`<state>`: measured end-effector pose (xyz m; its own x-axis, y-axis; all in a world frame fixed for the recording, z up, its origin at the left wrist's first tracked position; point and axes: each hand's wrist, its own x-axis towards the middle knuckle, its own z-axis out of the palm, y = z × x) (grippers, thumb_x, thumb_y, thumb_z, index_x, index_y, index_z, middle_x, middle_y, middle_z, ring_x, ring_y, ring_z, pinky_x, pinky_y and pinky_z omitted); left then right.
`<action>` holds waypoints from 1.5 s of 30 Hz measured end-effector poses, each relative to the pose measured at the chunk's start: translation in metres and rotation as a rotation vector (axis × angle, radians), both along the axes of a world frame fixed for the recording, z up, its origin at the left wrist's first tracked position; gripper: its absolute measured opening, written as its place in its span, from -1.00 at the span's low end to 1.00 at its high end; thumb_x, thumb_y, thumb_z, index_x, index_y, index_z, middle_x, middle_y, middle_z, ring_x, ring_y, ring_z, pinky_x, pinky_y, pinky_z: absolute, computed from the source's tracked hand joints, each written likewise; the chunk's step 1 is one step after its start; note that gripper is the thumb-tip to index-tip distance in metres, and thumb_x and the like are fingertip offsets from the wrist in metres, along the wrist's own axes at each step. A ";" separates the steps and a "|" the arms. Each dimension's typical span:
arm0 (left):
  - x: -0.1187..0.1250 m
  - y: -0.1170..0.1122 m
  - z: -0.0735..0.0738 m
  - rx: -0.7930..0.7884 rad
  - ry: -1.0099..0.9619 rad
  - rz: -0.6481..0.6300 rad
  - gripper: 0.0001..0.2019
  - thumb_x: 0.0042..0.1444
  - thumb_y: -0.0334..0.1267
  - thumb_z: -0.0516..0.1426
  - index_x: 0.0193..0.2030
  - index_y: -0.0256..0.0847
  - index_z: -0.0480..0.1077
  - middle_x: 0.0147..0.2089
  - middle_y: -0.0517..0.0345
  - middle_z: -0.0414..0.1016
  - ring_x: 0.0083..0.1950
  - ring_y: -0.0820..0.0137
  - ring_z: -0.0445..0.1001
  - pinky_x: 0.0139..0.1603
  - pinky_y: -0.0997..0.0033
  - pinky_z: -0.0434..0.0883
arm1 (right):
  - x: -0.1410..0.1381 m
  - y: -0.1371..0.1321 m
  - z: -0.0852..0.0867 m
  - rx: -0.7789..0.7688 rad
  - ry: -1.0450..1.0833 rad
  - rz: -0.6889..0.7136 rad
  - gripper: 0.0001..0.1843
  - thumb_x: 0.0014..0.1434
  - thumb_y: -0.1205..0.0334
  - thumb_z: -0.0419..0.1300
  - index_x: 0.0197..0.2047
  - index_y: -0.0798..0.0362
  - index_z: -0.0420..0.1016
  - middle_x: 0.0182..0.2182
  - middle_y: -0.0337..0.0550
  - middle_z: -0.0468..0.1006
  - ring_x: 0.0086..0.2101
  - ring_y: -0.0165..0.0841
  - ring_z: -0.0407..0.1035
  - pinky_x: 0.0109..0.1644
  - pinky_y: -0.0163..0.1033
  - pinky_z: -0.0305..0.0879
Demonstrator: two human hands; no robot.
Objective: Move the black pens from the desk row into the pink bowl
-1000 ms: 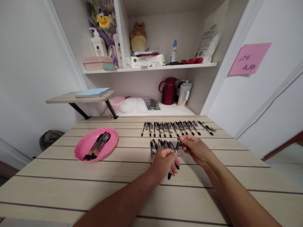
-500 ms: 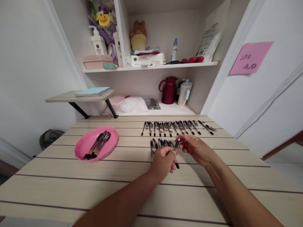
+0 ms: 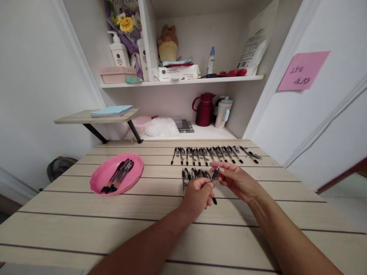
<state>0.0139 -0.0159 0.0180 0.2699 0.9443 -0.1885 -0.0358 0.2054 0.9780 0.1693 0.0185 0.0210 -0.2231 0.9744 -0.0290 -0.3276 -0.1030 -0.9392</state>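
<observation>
My left hand [image 3: 197, 194] is closed around the lower body of a black pen [image 3: 215, 173], which slants upward with its silver tip to the upper right. At that upper end, the bent fingers of my right hand [image 3: 236, 179] close on the pen, the index finger passing behind the tip. Below and behind my left hand lies a short row of black pens [image 3: 192, 173], partly covered by it. Farther back on the table runs a longer row of similar pens [image 3: 199, 156], with small loose dark pieces beside some of them.
A pink tray [image 3: 134, 179] holding several pens stands left on the slatted table [image 3: 86, 229]. A small raised shelf [image 3: 74, 117] carries blue paper. Behind are a cabinet with a red jug [image 3: 204, 110], a tumbler [image 3: 223, 113] and a plastic bag [image 3: 162, 128].
My right hand's fingers have shifted slightly, with the index finger now stretched farther left behind the pen tip. My left hand and the pens on the table stay put.
</observation>
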 end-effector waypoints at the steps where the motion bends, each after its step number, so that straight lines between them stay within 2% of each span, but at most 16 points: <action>1: 0.000 0.000 0.000 0.001 0.000 -0.002 -0.76 -0.02 -0.18 0.06 -0.29 -0.30 0.40 -0.59 0.30 0.29 -0.72 0.66 0.13 -0.74 0.61 0.03 | 0.000 0.000 0.000 0.005 0.004 0.000 -0.75 -0.11 0.20 0.32 -0.30 0.07 0.51 -0.46 -0.20 0.46 -0.56 -0.55 0.20 -0.56 -0.39 0.01; 5: 0.000 0.000 -0.001 0.017 -0.001 -0.008 -0.75 -0.02 -0.17 0.06 -0.29 -0.30 0.40 -0.59 0.30 0.29 -0.73 0.66 0.13 -0.74 0.61 0.02 | -0.002 0.001 -0.002 0.012 -0.021 -0.034 -0.80 -0.13 0.16 0.33 -0.44 0.09 0.47 -0.64 -0.28 0.36 -0.64 -0.56 0.10 -0.60 -0.38 -0.06; 7: 0.000 0.000 -0.001 0.016 0.005 -0.002 -0.76 -0.02 -0.18 0.06 -0.30 -0.31 0.40 -0.60 0.30 0.29 -0.72 0.66 0.12 -0.73 0.61 0.02 | -0.003 0.000 -0.001 0.010 -0.039 -0.027 -0.78 -0.13 0.13 0.33 -0.44 0.08 0.47 -0.60 -0.25 0.40 -0.63 -0.55 0.12 -0.60 -0.37 -0.05; 10: 0.000 0.000 0.001 0.011 0.009 0.011 -0.77 -0.02 -0.19 0.06 -0.31 -0.30 0.40 -0.60 0.29 0.28 -0.72 0.66 0.12 -0.73 0.61 0.01 | -0.002 0.000 0.001 0.015 -0.014 -0.002 -0.70 -0.14 0.11 0.32 -0.31 0.06 0.48 -0.42 -0.17 0.47 -0.60 -0.54 0.17 -0.59 -0.37 -0.02; 11: 0.000 0.000 0.001 0.011 0.010 0.014 -0.78 -0.02 -0.20 0.05 -0.32 -0.30 0.40 -0.60 0.29 0.28 -0.72 0.66 0.12 -0.73 0.61 0.01 | -0.002 0.000 0.001 0.018 0.000 -0.005 -0.69 -0.15 0.13 0.32 -0.29 0.06 0.49 -0.42 -0.17 0.47 -0.59 -0.55 0.16 -0.59 -0.37 -0.02; 16: 0.000 0.000 0.003 0.007 0.017 0.011 -0.79 -0.02 -0.21 0.05 -0.33 -0.31 0.40 -0.60 0.30 0.27 -0.73 0.67 0.11 -0.73 0.61 0.00 | -0.004 0.000 0.000 0.005 -0.033 -0.075 -0.78 -0.17 0.16 0.34 -0.45 0.07 0.44 -0.67 -0.32 0.31 -0.65 -0.55 0.06 -0.61 -0.38 -0.10; 20: 0.000 0.000 0.002 0.003 0.009 0.011 -0.78 -0.02 -0.21 0.05 -0.31 -0.30 0.40 -0.61 0.31 0.26 -0.73 0.67 0.11 -0.74 0.61 0.00 | -0.005 0.000 0.000 0.001 -0.023 -0.032 -0.72 -0.15 0.11 0.32 -0.37 0.07 0.46 -0.49 -0.20 0.44 -0.63 -0.55 0.11 -0.61 -0.37 -0.07; 22: 0.000 0.001 0.001 0.009 0.009 0.010 -0.79 -0.02 -0.22 0.05 -0.32 -0.30 0.40 -0.60 0.31 0.27 -0.73 0.67 0.11 -0.74 0.61 0.00 | -0.005 0.000 0.000 0.003 0.004 -0.020 -0.72 -0.16 0.15 0.33 -0.34 0.08 0.48 -0.53 -0.22 0.42 -0.63 -0.56 0.09 -0.61 -0.38 -0.08; 24: 0.000 0.001 0.000 0.014 0.011 0.012 -0.80 -0.02 -0.23 0.04 -0.32 -0.30 0.40 -0.59 0.30 0.27 -0.73 0.67 0.11 -0.74 0.61 0.00 | -0.004 0.000 -0.001 0.001 0.005 -0.033 -0.77 -0.15 0.18 0.33 -0.39 0.08 0.47 -0.64 -0.29 0.34 -0.65 -0.57 0.06 -0.61 -0.39 -0.09; 26: 0.000 0.002 -0.001 0.015 0.013 0.013 -0.80 -0.02 -0.23 0.04 -0.33 -0.30 0.39 -0.59 0.30 0.27 -0.74 0.67 0.11 -0.74 0.61 0.00 | -0.005 0.000 -0.001 0.002 -0.011 -0.042 -0.80 -0.14 0.18 0.33 -0.44 0.08 0.45 -0.65 -0.31 0.31 -0.65 -0.58 0.06 -0.61 -0.40 -0.09; 30: 0.000 0.002 0.000 0.015 0.009 0.010 -0.79 -0.02 -0.23 0.05 -0.32 -0.31 0.39 -0.59 0.30 0.27 -0.74 0.67 0.11 -0.75 0.61 0.00 | -0.004 0.000 0.000 0.023 -0.001 -0.024 -0.75 -0.11 0.10 0.29 -0.36 0.07 0.47 -0.47 -0.21 0.43 -0.62 -0.56 0.11 -0.61 -0.38 -0.08; 35: -0.001 0.002 0.000 0.019 0.013 0.005 -0.78 -0.02 -0.21 0.05 -0.31 -0.31 0.40 -0.59 0.30 0.27 -0.73 0.67 0.12 -0.75 0.61 -0.01 | -0.004 0.000 -0.001 0.004 -0.026 -0.069 -0.76 -0.17 0.16 0.33 -0.44 0.09 0.43 -0.70 -0.33 0.27 -0.65 -0.54 0.06 -0.61 -0.38 -0.10; 41: 0.000 0.003 -0.002 0.020 0.024 0.011 -0.77 -0.02 -0.20 0.05 -0.30 -0.31 0.40 -0.59 0.30 0.27 -0.72 0.67 0.12 -0.73 0.62 0.02 | -0.005 0.000 0.000 0.038 -0.035 -0.054 -0.74 -0.12 0.08 0.29 -0.38 0.06 0.44 -0.63 -0.30 0.32 -0.64 -0.53 0.06 -0.61 -0.36 -0.11; 45: -0.001 0.003 -0.002 0.023 0.031 0.016 -0.77 -0.02 -0.19 0.06 -0.31 -0.32 0.39 -0.59 0.30 0.28 -0.72 0.68 0.12 -0.73 0.62 0.02 | -0.003 0.002 -0.003 0.026 -0.069 -0.089 -0.74 -0.18 0.13 0.34 -0.43 0.06 0.42 -0.70 -0.35 0.24 -0.65 -0.53 0.05 -0.60 -0.37 -0.10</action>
<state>0.0133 -0.0131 0.0159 0.2495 0.9524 -0.1750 -0.0086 0.1829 0.9831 0.1660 0.0206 0.0181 -0.1340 0.9909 -0.0155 -0.2685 -0.0513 -0.9619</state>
